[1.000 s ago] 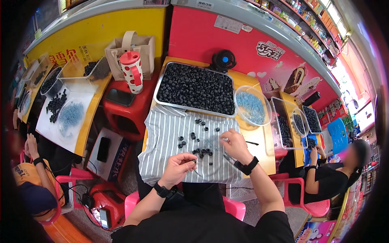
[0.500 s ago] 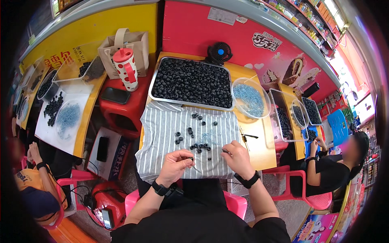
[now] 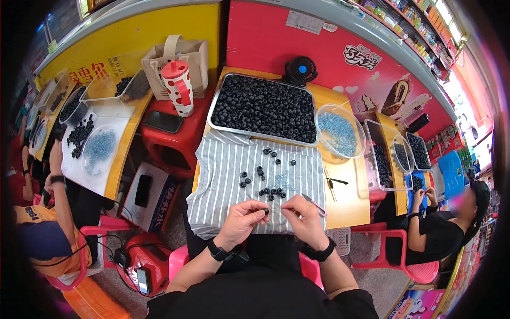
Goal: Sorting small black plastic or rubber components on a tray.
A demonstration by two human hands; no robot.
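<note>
My left hand [image 3: 241, 222] pinches one small black bead [image 3: 265, 211] between thumb and fingers. My right hand [image 3: 300, 213] is closed close beside it, fingertips almost meeting the left; what it pinches is too thin to make out. Both hands hover over the near edge of a grey striped cloth [image 3: 223, 175]. Several loose black beads [image 3: 268, 191] lie on the cloth just beyond them. A metal tray [image 3: 212, 109] heaped with black beads sits at the far end of the cloth. A clear bowl [image 3: 340, 133] of pale blue pieces stands to its right.
A small black fan [image 3: 300, 70] stands behind the tray. A red stool [image 3: 167, 141] on my left carries a phone and a red dotted bottle [image 3: 179, 87]. People sit at my left [image 3: 48, 234] and right [image 3: 441, 223] with their own bead trays. A cardboard box [image 3: 149, 189] lies on the floor.
My right hand has come back from the loose beads on the cloth to meet my left hand near the cloth's edge. The left hand now holds a bead.
</note>
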